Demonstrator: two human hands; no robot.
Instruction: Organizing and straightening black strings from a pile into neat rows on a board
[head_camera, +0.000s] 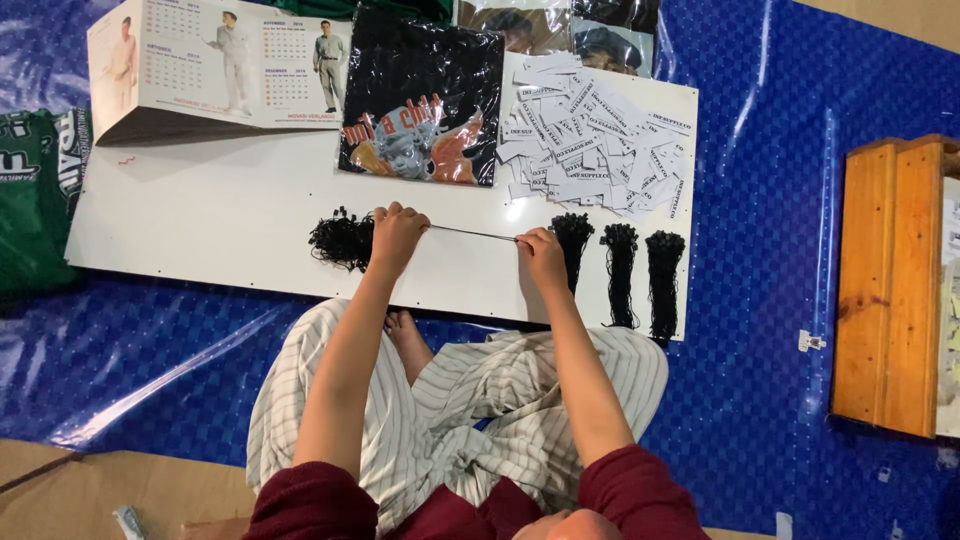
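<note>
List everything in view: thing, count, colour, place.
white flat board: one, white, on the blue mat.
blue plastic mat: one, blue, covers the floor.
loose pile of black strings: one, black, on the board by the left hand.
black string bundles: three, black, board's right end.
single black string: one, stretched between the hands.
white paper tags: a heap, white, board's upper right.
black printed bagged garment: one, top centre.
desk calendar: one, white, top left.
green garment: one, left edge.
wooden stool: one, orange-brown, right.
left hand: shut on the string.
right hand: pinching the string.
</note>
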